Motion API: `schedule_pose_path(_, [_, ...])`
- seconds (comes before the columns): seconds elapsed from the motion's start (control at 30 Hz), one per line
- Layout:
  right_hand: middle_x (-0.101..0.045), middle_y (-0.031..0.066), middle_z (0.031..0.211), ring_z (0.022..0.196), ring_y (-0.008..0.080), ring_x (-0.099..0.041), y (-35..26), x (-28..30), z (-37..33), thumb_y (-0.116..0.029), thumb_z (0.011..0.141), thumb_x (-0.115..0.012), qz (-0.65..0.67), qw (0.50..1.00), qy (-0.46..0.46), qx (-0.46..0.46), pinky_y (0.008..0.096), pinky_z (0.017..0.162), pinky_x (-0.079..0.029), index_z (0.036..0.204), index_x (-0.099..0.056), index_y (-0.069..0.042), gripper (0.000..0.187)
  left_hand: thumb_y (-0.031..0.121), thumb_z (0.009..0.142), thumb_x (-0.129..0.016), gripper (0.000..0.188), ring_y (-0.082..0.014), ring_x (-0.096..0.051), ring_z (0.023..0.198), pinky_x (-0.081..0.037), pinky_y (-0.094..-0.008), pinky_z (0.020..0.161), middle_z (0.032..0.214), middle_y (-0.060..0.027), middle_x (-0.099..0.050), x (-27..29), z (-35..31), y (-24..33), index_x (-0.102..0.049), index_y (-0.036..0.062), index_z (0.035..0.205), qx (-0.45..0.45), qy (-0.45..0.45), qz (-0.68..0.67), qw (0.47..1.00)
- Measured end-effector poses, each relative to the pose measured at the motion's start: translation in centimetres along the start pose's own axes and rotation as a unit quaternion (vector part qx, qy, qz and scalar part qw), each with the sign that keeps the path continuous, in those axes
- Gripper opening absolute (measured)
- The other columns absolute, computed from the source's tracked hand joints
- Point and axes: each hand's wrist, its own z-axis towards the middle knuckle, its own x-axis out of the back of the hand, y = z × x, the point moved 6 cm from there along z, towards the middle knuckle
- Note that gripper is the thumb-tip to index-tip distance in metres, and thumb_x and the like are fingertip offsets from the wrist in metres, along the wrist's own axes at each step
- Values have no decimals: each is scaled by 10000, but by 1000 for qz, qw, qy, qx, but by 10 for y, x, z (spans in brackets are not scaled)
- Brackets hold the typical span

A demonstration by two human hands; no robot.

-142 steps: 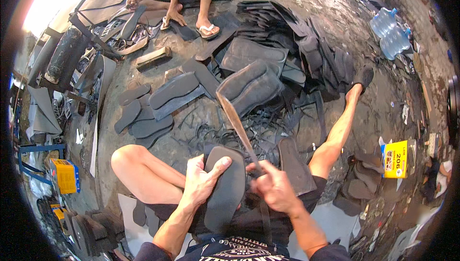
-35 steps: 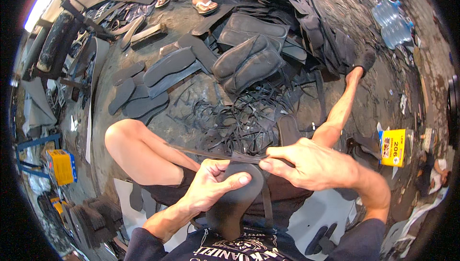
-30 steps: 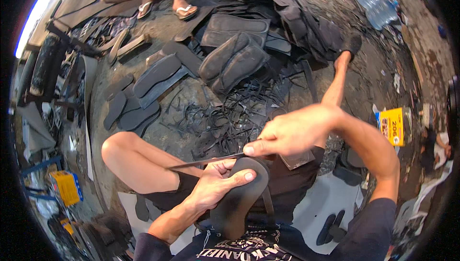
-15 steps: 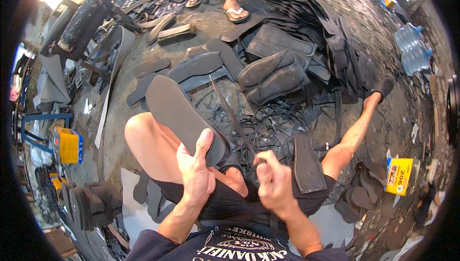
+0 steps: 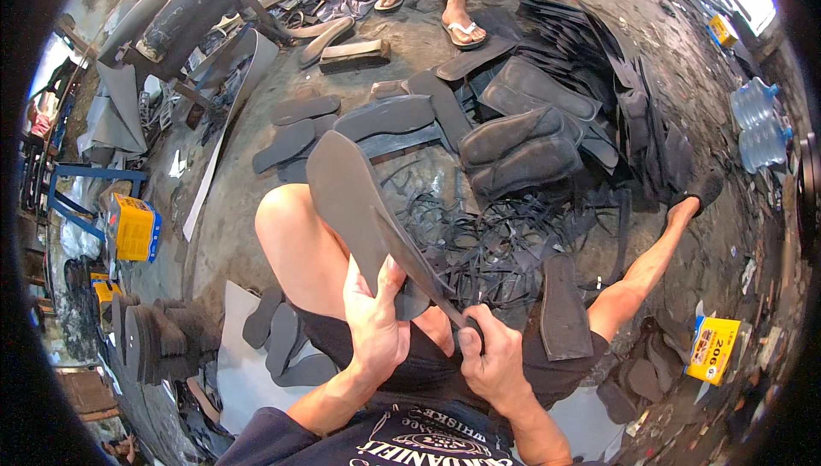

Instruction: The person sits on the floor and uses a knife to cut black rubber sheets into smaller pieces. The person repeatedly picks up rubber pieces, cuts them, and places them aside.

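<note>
My left hand (image 5: 375,316) grips the heel end of a grey shoe sole (image 5: 346,184), thumb on its flat face. The sole is tilted up above my bent left knee. In my right hand (image 5: 493,350), fingers are wrapped round the handle of a long, narrow knife (image 5: 443,302). Its blade slants up and left along the sole's right edge, seeming to touch it; the exact contact is hard to make out. Another dark sole (image 5: 564,312) rests on my right thigh. Below the knife, thin black trimmings (image 5: 479,231) lie heaped on the ground.
Bundled dark soles (image 5: 522,154) and stacked black sheets (image 5: 569,38) lie ahead, with loose soles (image 5: 385,115) to their left. Yellow boxes (image 5: 137,227) stand at both sides. Large clear bottles (image 5: 759,124) are at far right. Another person's sandalled feet (image 5: 463,30) are at the back.
The knife has come down and left from a raised position to lie along the sole's edge. The sole has turned more edge-on. The whole view has shifted slightly.
</note>
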Motion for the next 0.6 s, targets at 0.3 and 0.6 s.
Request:
schedule_pose_path(0.3, [-655,237,748,666,395,-696,-11,-40,63,-427,1143,-533,112,985,-117,-53,505,632,-522,1095,-627,-15,426,150,1088,-685,491,-167,-699,1139,-594,-336,980,1300,-85,-700,29,-17,-2,-494,37,1526,4,-45,21,999])
schedule_pose_path(0.6, [-752,124,1065,756,122,-697,84,50,-21,-368,1001,-804,300,913,91,-261,257,567,-530,1392,-627,9,571,364,1168,-514,473,-154,-687,1053,-567,-325,940,1200,-59,-699,-16,-13,-83,-609,8,1465,152,-136,215,955])
